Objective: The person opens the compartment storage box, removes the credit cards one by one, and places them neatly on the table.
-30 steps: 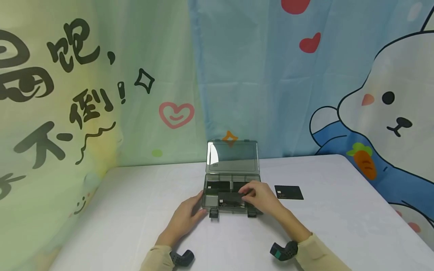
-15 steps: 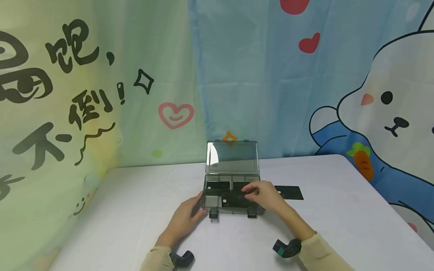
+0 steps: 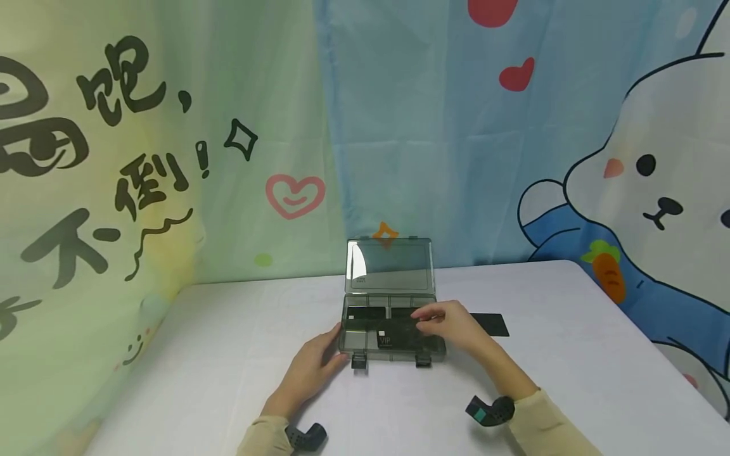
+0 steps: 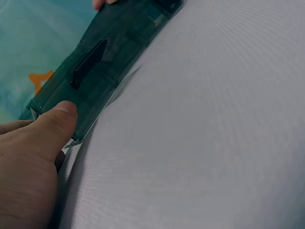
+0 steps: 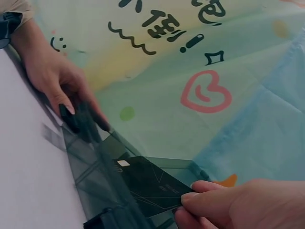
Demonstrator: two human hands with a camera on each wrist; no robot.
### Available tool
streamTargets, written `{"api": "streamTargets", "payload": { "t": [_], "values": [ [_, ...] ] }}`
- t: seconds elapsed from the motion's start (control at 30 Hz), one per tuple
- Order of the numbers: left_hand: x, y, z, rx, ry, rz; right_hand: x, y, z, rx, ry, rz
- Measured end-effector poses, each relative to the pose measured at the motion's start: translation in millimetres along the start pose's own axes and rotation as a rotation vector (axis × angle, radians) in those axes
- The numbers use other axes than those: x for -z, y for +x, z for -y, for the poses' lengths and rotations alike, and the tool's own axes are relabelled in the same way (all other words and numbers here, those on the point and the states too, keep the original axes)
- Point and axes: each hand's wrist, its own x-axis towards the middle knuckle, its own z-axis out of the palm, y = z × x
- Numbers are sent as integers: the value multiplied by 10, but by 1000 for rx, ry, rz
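Observation:
A clear grey plastic storage box (image 3: 373,356) stands with its lid (image 3: 390,266) raised at the back. My left hand (image 3: 312,364) steadies its left end, the thumb (image 4: 64,112) on the front wall and the fingers round the side. Between the thumb and fingers of my right hand (image 3: 450,326) is a black VIP card (image 3: 396,337), pinched by its right end. In the right wrist view the card (image 5: 152,183) lies slanted over the open box. Two more dark cards sit inside, one at the back left (image 3: 371,314) and one at the back right (image 3: 401,312).
Another black card (image 3: 492,324) lies on the white table (image 3: 547,367), right of the box and partly behind my right hand. Two dark latches, left (image 3: 359,361) and right (image 3: 423,361), hang at the box front. A printed curtain (image 3: 393,126) rises behind.
My right hand has drawn the pinched card a little to the right over the box, and now covers part of the card on the table. My left hand stays at the box's left end.

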Motion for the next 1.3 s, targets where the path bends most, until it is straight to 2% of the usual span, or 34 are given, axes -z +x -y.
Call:
{"api": "streamTargets", "payload": {
  "t": [0.3, 0.57, 0.77, 0.93, 1.1, 1.3],
  "values": [
    [-48, -46, 39, -1, -22, -21, 174, -62, -15, -56, 108, -28],
    [-89, -15, 36, -33, -8, -33, 386, -193, -76, -93, 97, -44],
    [-57, -31, 25, -4, -3, -6, 608, -347, -217, -113, 78, -54],
    [-36, -17, 35, -17, -1, -18, 751, -479, -373, -137, 63, -66],
    [-28, 3, 39, -34, 7, -23, 832, -591, -584, -167, 49, -74],
    [-3, -10, 22, -19, 10, -9, 880, -662, -779, -215, -5, -114]
  ]
}}
